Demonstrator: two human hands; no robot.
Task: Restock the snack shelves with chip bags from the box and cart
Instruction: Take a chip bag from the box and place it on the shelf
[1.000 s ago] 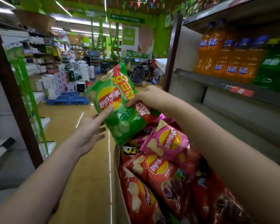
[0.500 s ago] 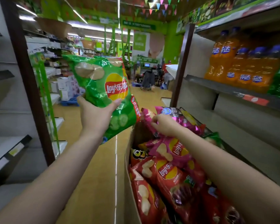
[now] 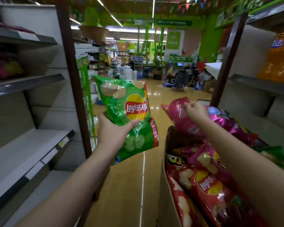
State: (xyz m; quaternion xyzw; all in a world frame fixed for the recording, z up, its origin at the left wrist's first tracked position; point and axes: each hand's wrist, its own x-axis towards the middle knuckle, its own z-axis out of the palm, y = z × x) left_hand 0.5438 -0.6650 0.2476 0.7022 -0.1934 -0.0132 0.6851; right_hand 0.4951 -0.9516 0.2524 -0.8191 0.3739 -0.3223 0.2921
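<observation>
Head view. Upright in the left hand (image 3: pixel 112 135), a glossy, crinkled green Lay's chip bag (image 3: pixel 127 117) of foil-like plastic, with a red and yellow round logo and a red strip down its right edge; thumb across the front below the logo, fingers curled behind the left side. Held out over the shiny tan floor (image 3: pixel 134 181), to the left of the open brown cardboard box (image 3: pixel 166 185).

Pinched at its top edge by the right hand (image 3: pixel 194 112), a shiny pink foil chip bag (image 3: pixel 179 115), raised above the far end of the cardboard box, back side facing the camera. Packed inside the box, smooth red Lay's chip bags (image 3: pixel 208 190) with pale chip pictures, pink bags among them. Just beyond the box, a purple metallic bag (image 3: pixel 228 123).

Left of the box, flat grey metal shelves (image 3: pixel 23 154) on a dark brown upright post (image 3: pixel 72 79), blurred pink packs on an upper level. Right of the box, orange drink bottles (image 3: pixel 279 63), blurred.

Compared with half a second ago: green bag carried a little lower and nearer the middle, still in the same grip; right hand risen from the pile, with the pink bag now lifted clear of the others.
</observation>
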